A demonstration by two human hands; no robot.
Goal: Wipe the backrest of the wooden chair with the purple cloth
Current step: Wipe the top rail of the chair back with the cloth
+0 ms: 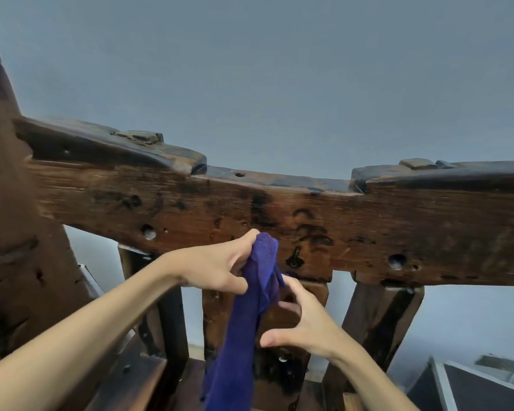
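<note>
The dark, worn wooden chair's backrest (279, 209) spans the view as a wide top rail with upright slats below it. A purple cloth (244, 321) hangs in a long bunch in front of the middle slat. My left hand (217, 265) pinches the cloth's top end between thumb and fingers, right at the rail's lower edge. My right hand (303, 318) is just to the right of the cloth. Its fingertips touch the cloth's edge near the top and its thumb is spread out below.
A grey-blue wall fills the background behind the chair. A thick wooden side post (18, 232) rises at the left. A dark case with metal edging (463, 387) sits low at the right. The chair's seat (149, 381) lies below my arms.
</note>
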